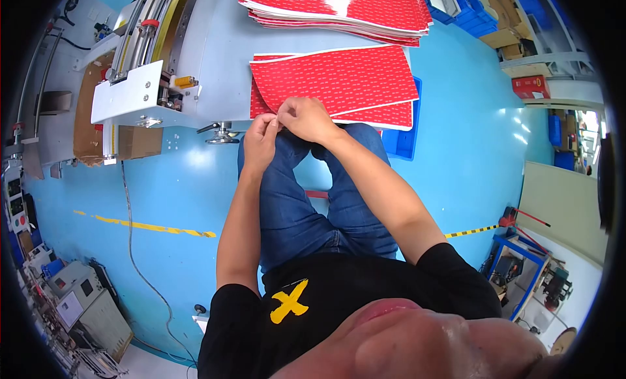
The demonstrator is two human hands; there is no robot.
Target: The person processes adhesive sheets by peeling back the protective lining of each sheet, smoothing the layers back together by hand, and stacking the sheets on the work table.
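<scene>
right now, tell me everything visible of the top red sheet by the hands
The top red sheet looks thin and flexible, perhaps film or coated paper, with rows of small pale marks and white near and far edges. It lies askew over another red sheet, its near left corner curled up where the left hand and right hand meet; their exact grip is hidden.

"Where do we look from?"
"From the head, steeply down and forward, our black T-shirt (385,278) close at bottom centre."
"And farther off?"
"Our jeans (293,216) mid-frame, the grey worktable (218,66) at upper centre, all bowed by a wide lens."
</scene>
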